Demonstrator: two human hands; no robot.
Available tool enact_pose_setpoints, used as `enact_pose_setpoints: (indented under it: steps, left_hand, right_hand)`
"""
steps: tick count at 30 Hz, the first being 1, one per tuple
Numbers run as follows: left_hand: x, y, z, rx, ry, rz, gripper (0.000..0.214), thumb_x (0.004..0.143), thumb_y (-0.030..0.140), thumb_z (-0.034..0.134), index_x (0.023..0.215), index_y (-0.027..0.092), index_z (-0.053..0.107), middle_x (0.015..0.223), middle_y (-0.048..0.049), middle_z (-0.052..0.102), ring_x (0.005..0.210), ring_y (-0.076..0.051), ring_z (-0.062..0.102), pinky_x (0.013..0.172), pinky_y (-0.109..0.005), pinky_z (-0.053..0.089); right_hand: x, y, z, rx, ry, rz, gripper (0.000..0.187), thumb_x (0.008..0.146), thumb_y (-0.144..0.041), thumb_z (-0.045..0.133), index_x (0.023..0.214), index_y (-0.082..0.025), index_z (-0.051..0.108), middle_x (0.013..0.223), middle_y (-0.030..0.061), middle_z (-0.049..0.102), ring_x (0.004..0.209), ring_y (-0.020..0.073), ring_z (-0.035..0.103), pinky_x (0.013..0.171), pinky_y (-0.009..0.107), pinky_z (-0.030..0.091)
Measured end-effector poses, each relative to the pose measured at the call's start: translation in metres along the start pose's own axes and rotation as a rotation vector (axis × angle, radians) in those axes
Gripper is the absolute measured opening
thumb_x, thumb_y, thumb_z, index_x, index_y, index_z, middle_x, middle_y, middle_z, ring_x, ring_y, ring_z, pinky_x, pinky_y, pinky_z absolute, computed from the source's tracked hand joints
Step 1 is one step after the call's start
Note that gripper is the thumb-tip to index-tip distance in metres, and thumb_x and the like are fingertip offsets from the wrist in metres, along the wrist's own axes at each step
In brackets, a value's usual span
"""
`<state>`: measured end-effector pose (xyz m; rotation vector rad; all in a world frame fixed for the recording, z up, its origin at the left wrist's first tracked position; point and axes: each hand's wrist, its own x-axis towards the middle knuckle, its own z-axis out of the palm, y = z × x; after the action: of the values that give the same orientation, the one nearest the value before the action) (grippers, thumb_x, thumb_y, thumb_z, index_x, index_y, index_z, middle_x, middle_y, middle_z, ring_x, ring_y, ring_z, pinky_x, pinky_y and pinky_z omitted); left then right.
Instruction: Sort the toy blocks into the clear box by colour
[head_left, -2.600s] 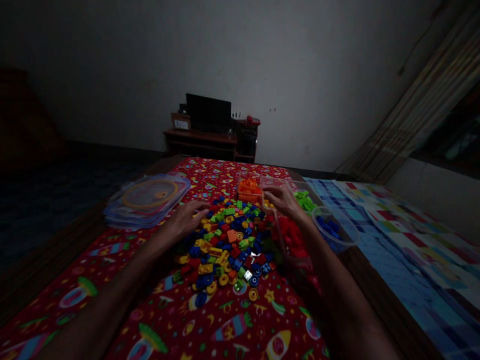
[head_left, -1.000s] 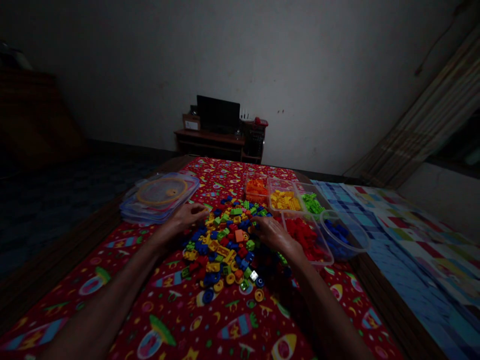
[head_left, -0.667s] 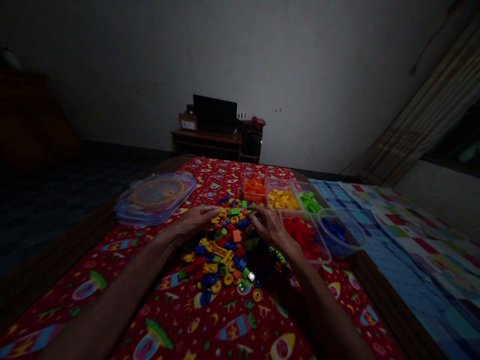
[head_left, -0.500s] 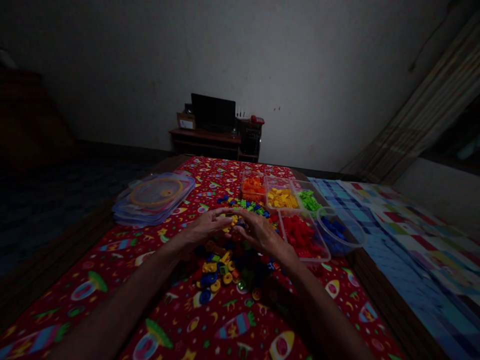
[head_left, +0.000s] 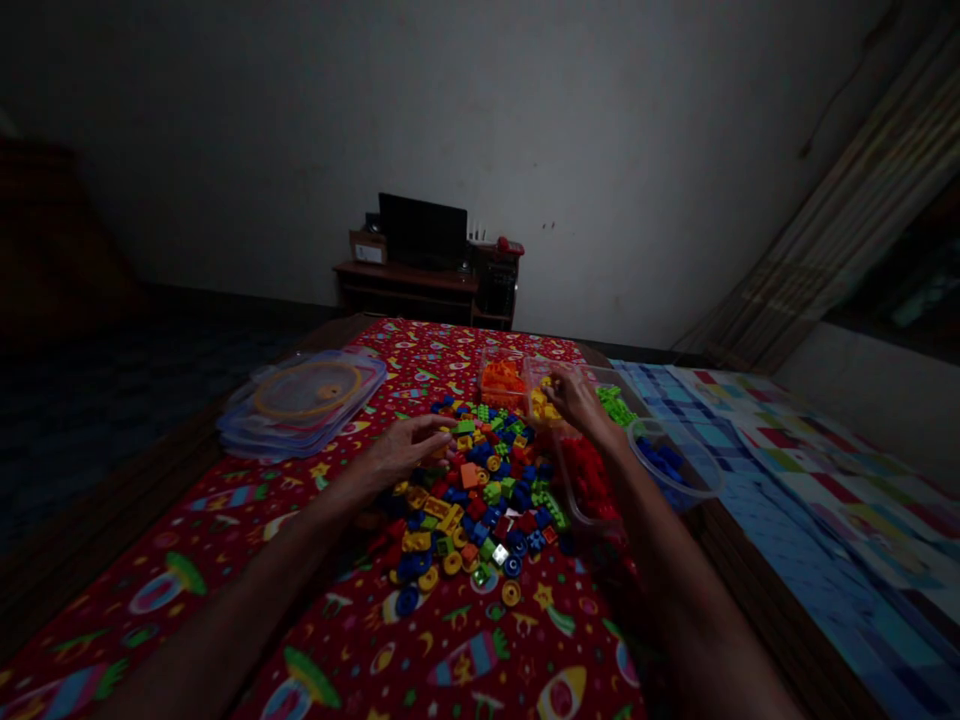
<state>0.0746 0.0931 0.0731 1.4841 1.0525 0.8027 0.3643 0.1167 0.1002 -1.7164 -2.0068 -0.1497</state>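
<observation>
A heap of small toy bricks point(head_left: 480, 495) in mixed colours lies on the red patterned cloth point(head_left: 465, 660). My left hand point(head_left: 409, 452) rests on the heap's left edge, its fingers loosely curved and the thumb apart from them. My right hand point(head_left: 574, 400) reaches over the clear tub of yellow bricks point(head_left: 537, 405), with its fingers bunched and pointing down. What they hold is too dark to make out. Beside that tub stand tubs of orange bricks point(head_left: 499, 378), green bricks point(head_left: 616, 403) and red bricks point(head_left: 589, 480).
A round clear bowl of blue bricks point(head_left: 671, 462) stands at the table's right edge. A stack of clear lids point(head_left: 300, 400) lies at the back left. A checked cloth point(head_left: 810, 500) covers the surface to the right. A desk with a dark screen point(head_left: 421, 232) stands by the far wall.
Half a second ago both hands met over the middle of the heap. My right hand has since moved away to the yellow tub, while the left has stayed at the heap.
</observation>
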Motion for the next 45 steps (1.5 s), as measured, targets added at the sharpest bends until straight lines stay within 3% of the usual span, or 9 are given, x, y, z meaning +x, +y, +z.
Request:
enact_pose_setpoints:
  steps: [6, 14, 17, 22, 26, 30, 35, 41, 45]
  left_hand:
    - [0.004, -0.006, 0.006, -0.08, -0.016, 0.05, 0.056, 0.059, 0.05, 0.076, 0.1, 0.015, 0.064, 0.081, -0.0034, 0.072, 0.076, -0.023, 0.069, 0.075, -0.039, 0.057]
    - [0.006, -0.015, 0.015, -0.234, 0.038, 0.051, 0.073, 0.066, 0.046, 0.075, 0.127, 0.02, 0.046, 0.114, -0.0119, 0.066, 0.091, -0.025, 0.069, 0.075, -0.038, 0.059]
    - [0.008, -0.017, 0.014, -0.198, 0.043, 0.08, 0.076, 0.062, 0.046, 0.077, 0.126, 0.019, 0.048, 0.117, -0.0133, 0.065, 0.092, -0.027, 0.069, 0.071, -0.037, 0.059]
    - [0.004, -0.008, 0.015, -0.182, 0.036, 0.036, 0.067, 0.063, 0.043, 0.076, 0.12, 0.017, 0.053, 0.12, -0.0129, 0.064, 0.086, -0.025, 0.07, 0.075, -0.04, 0.059]
    - [0.0, -0.006, 0.017, -0.118, 0.02, 0.067, 0.061, 0.06, 0.051, 0.075, 0.107, 0.016, 0.061, 0.118, -0.0109, 0.065, 0.085, -0.026, 0.07, 0.078, -0.041, 0.059]
    - [0.001, -0.009, 0.017, -0.044, -0.006, 0.092, 0.061, 0.059, 0.059, 0.072, 0.102, 0.016, 0.065, 0.116, -0.0107, 0.066, 0.087, -0.026, 0.07, 0.077, -0.039, 0.059]
    - [0.003, -0.012, 0.018, -0.037, -0.031, 0.092, 0.062, 0.061, 0.06, 0.071, 0.103, 0.015, 0.066, 0.112, -0.0107, 0.068, 0.089, -0.027, 0.07, 0.079, -0.039, 0.058]
    - [0.006, -0.017, 0.011, 0.013, -0.028, 0.092, 0.058, 0.064, 0.056, 0.069, 0.106, 0.015, 0.065, 0.089, -0.0077, 0.074, 0.086, -0.028, 0.071, 0.077, -0.041, 0.057]
    - [0.007, -0.017, 0.007, 0.193, 0.074, 0.184, 0.05, 0.072, 0.052, 0.061, 0.107, 0.017, 0.066, 0.093, -0.0082, 0.074, 0.087, -0.029, 0.07, 0.074, -0.039, 0.057]
  right_hand:
    - [0.013, 0.006, -0.015, 0.003, 0.072, 0.099, 0.03, 0.088, -0.024, 0.051, 0.11, -0.008, 0.064, 0.097, 0.0156, 0.07, 0.089, 0.021, 0.063, 0.08, 0.03, 0.045]
    - [-0.058, -0.095, 0.011, 0.457, -0.135, -0.32, 0.034, 0.09, -0.028, 0.054, 0.122, -0.02, 0.061, 0.106, 0.0074, 0.07, 0.09, 0.0168, 0.065, 0.078, 0.026, 0.048]
    - [-0.064, -0.107, 0.015, 0.433, -0.16, -0.397, 0.036, 0.09, -0.024, 0.054, 0.125, -0.02, 0.058, 0.107, 0.0086, 0.069, 0.093, 0.0172, 0.064, 0.08, 0.026, 0.046]
    - [-0.03, -0.063, 0.005, 0.169, -0.097, -0.151, 0.027, 0.091, -0.028, 0.05, 0.11, -0.018, 0.066, 0.089, 0.0079, 0.071, 0.079, 0.0172, 0.064, 0.071, 0.025, 0.044]
    - [0.005, -0.01, 0.005, -0.191, -0.126, 0.131, 0.028, 0.089, -0.021, 0.047, 0.106, -0.013, 0.067, 0.101, 0.0142, 0.069, 0.091, 0.022, 0.062, 0.073, 0.028, 0.042]
    - [0.014, 0.018, 0.016, -0.303, -0.214, 0.145, 0.03, 0.088, -0.019, 0.047, 0.11, -0.009, 0.064, 0.112, 0.0178, 0.065, 0.1, 0.0225, 0.058, 0.079, 0.028, 0.041]
    - [0.008, 0.021, 0.022, -0.289, -0.241, 0.139, 0.03, 0.087, -0.014, 0.044, 0.106, -0.006, 0.065, 0.102, 0.0179, 0.067, 0.09, 0.0204, 0.059, 0.075, 0.027, 0.04]
    - [-0.007, 0.031, -0.019, -0.281, -0.145, 0.183, 0.031, 0.089, -0.022, 0.043, 0.108, -0.013, 0.066, 0.104, 0.0134, 0.068, 0.091, 0.0213, 0.061, 0.07, 0.027, 0.04]
    - [-0.036, 0.059, -0.061, -0.379, -0.106, 0.35, 0.027, 0.087, -0.026, 0.049, 0.103, -0.016, 0.069, 0.1, 0.0134, 0.069, 0.09, 0.0232, 0.063, 0.068, 0.027, 0.041]
